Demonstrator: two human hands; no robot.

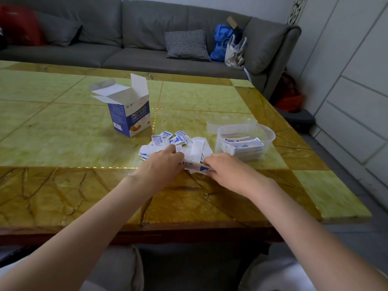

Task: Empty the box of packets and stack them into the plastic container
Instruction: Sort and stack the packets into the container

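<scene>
Two bare forearms reach in from the bottom edge, their elbows cut off by the frame, and below them a lap in pale cloth shows only dimly under the table's (pixel 63 196) near edge. Both hands meet over the table, gripping a small bundle of packets (pixel 194 165) between them: the left hand (pixel 162 164) has its fingers curled over one end, the right hand (pixel 225 168) pinches the other end. The fingertips of both are hidden under the bundle or behind the knuckles, so how many packets they hold cannot be told.

Just beyond the hands lies a loose heap of packets (pixel 174 141), white with blue print, overlapping so that no count is possible; the near part of the heap is covered by the hands. To the right, close beside the heap, stands the clear plastic container (pixel 266 133) with a stack of packets (pixel 243 147) inside it. Its lid (pixel 214 124) lies behind it, hard to make out against the glossy top. Farther left stands the box (pixel 130 114), upright, flaps open; its inside is out of sight.

A grey sofa (pixel 136 28) runs behind the table.
</scene>
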